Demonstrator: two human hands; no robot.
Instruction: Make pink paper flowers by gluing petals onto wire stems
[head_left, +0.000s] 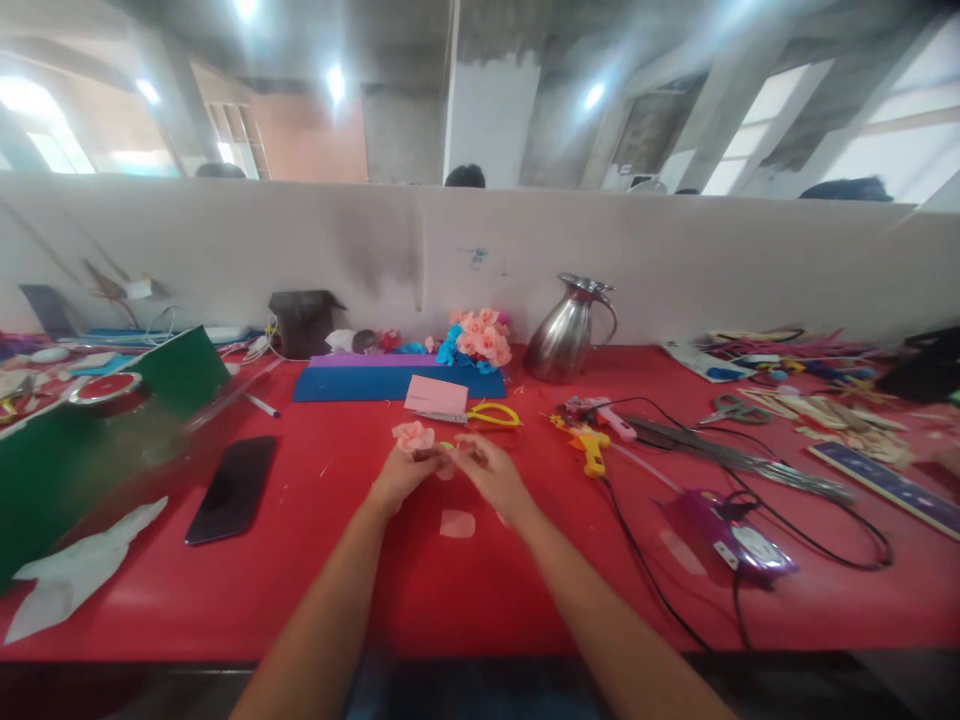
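A pink paper flower (412, 436) is pinched in my left hand (403, 478), its petals showing above the fingers. My right hand (493, 478) meets the left fingertips, with its own fingers closed together. A small green piece (447, 445) shows between the two hands, and a bit of pink paper hangs under the fingers. What exactly the right fingers grip is too small to make out. On the red table below lies a loose pink paper petal (457, 523). Just beyond my hands are yellow-handled scissors (491, 414) and a pink paper stack (435, 393).
Pink and blue paper flowers (480, 340) stand at the back near a steel jug (564, 335). A yellow glue gun (592, 452), a pink glue gun (619, 425) and a purple power socket (739, 540) with cables lie right. A phone (232, 488) lies left.
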